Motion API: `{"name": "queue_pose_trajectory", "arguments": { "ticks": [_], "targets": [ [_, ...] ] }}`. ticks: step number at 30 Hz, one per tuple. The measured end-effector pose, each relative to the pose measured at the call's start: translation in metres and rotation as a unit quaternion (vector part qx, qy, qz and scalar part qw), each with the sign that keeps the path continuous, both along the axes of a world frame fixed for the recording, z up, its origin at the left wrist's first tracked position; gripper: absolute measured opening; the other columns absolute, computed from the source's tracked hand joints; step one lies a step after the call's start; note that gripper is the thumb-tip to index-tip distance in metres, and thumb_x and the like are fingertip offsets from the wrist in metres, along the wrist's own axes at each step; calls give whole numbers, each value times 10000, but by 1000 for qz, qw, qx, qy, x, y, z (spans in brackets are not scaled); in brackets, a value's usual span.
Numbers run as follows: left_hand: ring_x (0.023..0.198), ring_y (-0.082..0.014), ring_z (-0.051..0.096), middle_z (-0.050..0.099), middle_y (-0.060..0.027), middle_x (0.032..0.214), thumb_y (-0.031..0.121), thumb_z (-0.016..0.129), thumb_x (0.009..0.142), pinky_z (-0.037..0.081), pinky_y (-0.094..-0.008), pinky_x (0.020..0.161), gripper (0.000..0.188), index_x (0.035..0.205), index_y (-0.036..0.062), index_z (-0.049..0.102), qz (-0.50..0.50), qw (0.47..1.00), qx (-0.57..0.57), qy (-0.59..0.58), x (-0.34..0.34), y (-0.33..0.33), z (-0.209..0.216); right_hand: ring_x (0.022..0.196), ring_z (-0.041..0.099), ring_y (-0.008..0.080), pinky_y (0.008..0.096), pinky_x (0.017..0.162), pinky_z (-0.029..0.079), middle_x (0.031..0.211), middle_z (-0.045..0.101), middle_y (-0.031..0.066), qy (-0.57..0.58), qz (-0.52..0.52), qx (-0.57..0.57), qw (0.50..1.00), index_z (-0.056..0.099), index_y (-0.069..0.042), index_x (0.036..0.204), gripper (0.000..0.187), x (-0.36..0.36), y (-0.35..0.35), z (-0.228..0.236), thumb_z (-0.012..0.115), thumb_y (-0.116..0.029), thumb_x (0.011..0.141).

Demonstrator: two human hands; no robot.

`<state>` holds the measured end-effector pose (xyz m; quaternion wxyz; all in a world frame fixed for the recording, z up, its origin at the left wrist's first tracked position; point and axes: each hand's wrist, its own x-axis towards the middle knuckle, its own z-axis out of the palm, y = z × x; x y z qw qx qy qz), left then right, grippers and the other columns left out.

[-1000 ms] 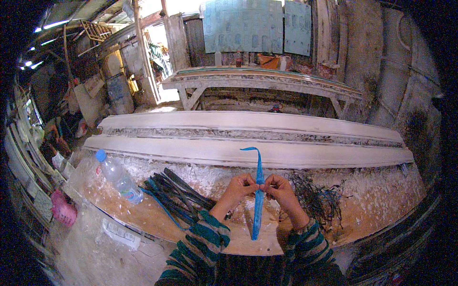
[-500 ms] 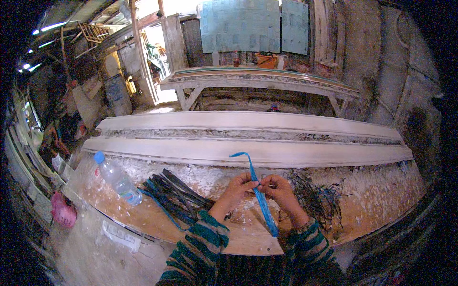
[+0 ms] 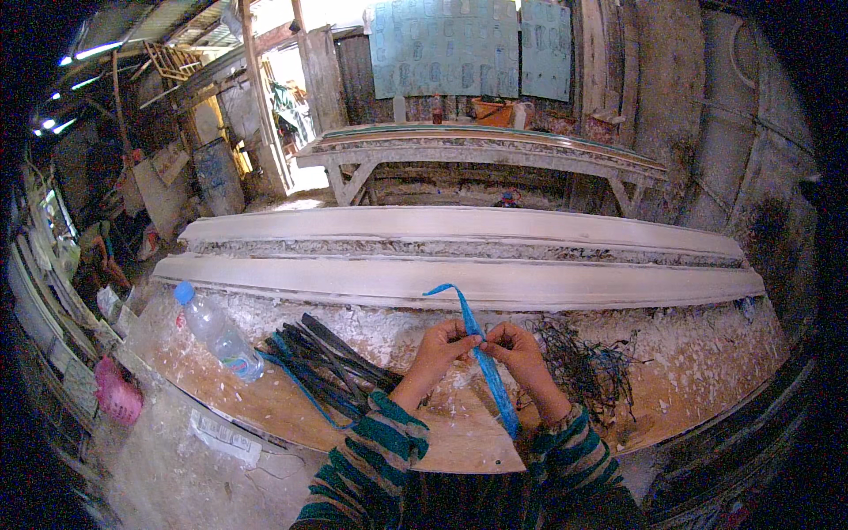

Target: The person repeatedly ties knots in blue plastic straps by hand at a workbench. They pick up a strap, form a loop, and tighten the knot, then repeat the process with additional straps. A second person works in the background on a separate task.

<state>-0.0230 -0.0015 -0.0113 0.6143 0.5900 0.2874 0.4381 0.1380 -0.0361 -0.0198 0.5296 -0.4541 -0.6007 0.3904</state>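
A flat blue plastic strip (image 3: 498, 389) runs between my hands, its thin upper end bent to the left and its wider end hanging toward me. My left hand (image 3: 442, 352) pinches it near the middle. Right beside it, my right hand (image 3: 518, 352) pinches the same spot, thumbs almost touching. To the left lies a bundle of black and blue strips (image 3: 327, 367). A tangled heap of thin dark strands (image 3: 587, 367) lies just right of my right hand.
A clear water bottle with a blue cap (image 3: 216, 329) lies on the board table (image 3: 662, 415) at left. Two long white planks (image 3: 459, 281) cross its far side. Beyond stands a bench (image 3: 495, 146) with an orange container (image 3: 493, 112). A pink bag (image 3: 117, 391) sits at far left.
Both hands keep their pinch on the blue strip and have barely shifted. The strip's lower end has swung slightly to the right.
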Motion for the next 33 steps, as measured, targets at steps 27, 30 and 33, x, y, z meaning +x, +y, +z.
{"name": "queue_pose_trajectory", "arguments": {
  "ticks": [27, 30, 33],
  "targets": [
    [625, -134, 589, 600, -59, 757, 158, 576, 794, 471, -222, 520, 138, 856, 46, 525, -21, 999, -27, -8, -2, 1, 0, 590, 538, 116, 261, 557, 441, 659, 586, 53, -66, -34, 25, 997, 569, -26, 716, 109, -4, -5, 6, 604, -128, 730],
    [624, -131, 583, 596, -58, 767, 125, 566, 793, 476, -226, 529, 124, 875, 43, 520, -29, 999, -8, -14, -1, 5, -4, 593, 538, 113, 260, 559, 441, 662, 588, 51, -66, -36, 24, 997, 570, -27, 720, 111, -5, -7, 8, 603, -132, 734],
    [641, -127, 577, 590, -55, 788, 81, 548, 789, 478, -227, 534, 134, 913, 40, 517, -25, 999, 21, -17, 0, 5, -6, 598, 540, 111, 260, 563, 442, 665, 590, 52, -61, -34, 20, 997, 573, -25, 729, 110, -5, -9, 9, 601, -130, 740]
  ]
}}
